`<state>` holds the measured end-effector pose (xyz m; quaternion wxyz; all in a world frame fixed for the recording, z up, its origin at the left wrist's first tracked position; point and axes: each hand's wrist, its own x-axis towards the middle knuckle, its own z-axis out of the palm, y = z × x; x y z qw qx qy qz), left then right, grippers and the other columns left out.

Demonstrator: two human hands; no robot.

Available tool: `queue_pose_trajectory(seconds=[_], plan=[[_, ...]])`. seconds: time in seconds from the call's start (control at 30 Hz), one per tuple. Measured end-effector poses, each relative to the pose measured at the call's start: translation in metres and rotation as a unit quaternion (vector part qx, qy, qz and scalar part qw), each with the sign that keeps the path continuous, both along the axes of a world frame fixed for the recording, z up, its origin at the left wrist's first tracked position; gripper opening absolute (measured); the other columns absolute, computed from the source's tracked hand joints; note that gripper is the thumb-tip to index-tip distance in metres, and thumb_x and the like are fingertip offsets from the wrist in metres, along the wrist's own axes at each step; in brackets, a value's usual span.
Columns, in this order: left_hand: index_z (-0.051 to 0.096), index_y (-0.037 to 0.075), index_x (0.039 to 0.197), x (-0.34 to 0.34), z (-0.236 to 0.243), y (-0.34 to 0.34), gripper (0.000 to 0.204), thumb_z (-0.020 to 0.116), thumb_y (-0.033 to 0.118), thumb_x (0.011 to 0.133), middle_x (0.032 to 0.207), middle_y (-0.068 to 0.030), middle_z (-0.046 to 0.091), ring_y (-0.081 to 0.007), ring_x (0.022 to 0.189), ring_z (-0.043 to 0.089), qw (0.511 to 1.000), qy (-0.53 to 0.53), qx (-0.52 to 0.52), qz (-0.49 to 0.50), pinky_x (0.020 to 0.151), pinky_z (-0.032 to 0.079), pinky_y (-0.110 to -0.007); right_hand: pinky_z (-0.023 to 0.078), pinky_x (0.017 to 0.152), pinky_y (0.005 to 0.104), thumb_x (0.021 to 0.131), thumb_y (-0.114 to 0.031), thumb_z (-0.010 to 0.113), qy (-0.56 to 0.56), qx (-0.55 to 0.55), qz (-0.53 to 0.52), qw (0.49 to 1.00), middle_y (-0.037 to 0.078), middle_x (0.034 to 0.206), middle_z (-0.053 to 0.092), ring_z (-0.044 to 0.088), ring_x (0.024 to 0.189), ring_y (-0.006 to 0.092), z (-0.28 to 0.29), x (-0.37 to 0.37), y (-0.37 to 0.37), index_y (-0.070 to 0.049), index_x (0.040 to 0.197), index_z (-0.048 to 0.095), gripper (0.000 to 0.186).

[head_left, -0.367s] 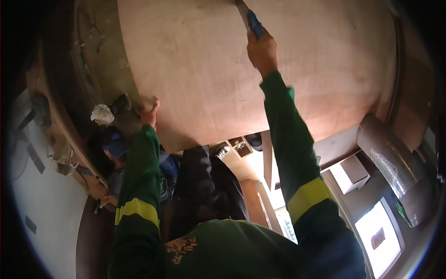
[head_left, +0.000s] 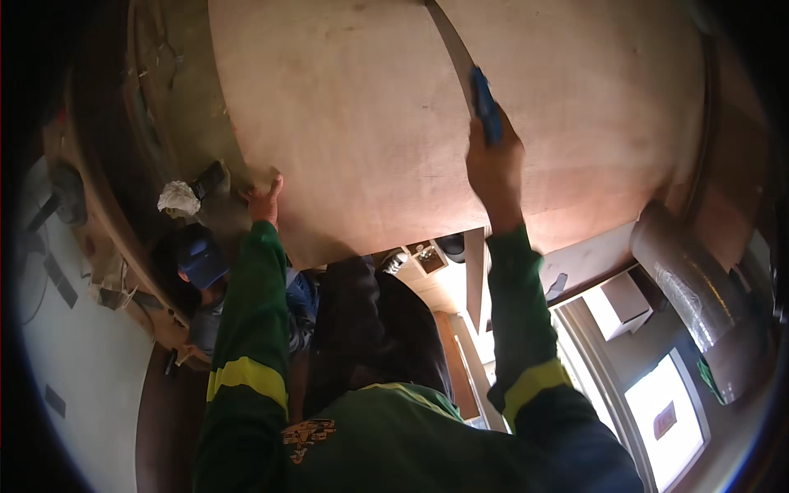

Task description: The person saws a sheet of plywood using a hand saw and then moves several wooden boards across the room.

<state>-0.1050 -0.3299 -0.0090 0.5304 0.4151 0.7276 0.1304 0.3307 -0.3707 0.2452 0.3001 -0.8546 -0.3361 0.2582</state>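
Note:
A broad sheet of pale brown plywood spreads out in front of me. My right hand is closed around the blue handle of a handsaw above the sheet's middle. Its long blade slants away to the far edge of the picture, where the tip is cut off from view. At the sheet's near left edge, my left hand grips the plywood, thumb on top and the other fingers mostly hidden.
A person in a blue cap is low at the left, close to my left forearm. Beside them lies a whitish crumpled bundle. A plastic-wrapped roll stands at the right, near a white box. A small wooden box sits below the near edge.
My right hand has drawn the handsaw back toward me and a little to the right, so more blade shows. My left hand stays at the plywood's edge.

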Motion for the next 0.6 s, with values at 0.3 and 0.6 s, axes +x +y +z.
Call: queue_pose_trajectory(seconds=[0.3,0.6], plan=[[0.042,-0.007,0.149,-0.025,-0.014,0.0,0.111,0.08,0.066,0.075,0.156,-0.0201,0.042,-0.0279,0.152,0.023,1.0,0.013,0.003,0.015,0.125,0.019,-0.043,0.056,0.076,0.045,0.098,-0.018,0.062,0.011,-0.007,0.009,1.0,0.027,0.098,0.072,0.072,0.088,0.043,-0.006,-0.002,0.007,0.002,0.132,0.059,0.04],[0.055,-0.006,0.138,0.024,-0.002,0.006,0.099,0.075,0.069,0.076,0.141,-0.0201,0.057,-0.0322,0.136,0.044,0.999,0.035,0.008,-0.021,0.116,0.03,-0.046,0.054,0.071,0.0469,0.097,-0.02,0.061,0.007,0.035,0.006,0.999,0.025,0.089,0.07,0.069,0.079,0.0428,-0.072,0.05,0.068,0.002,0.124,0.062,0.035]])
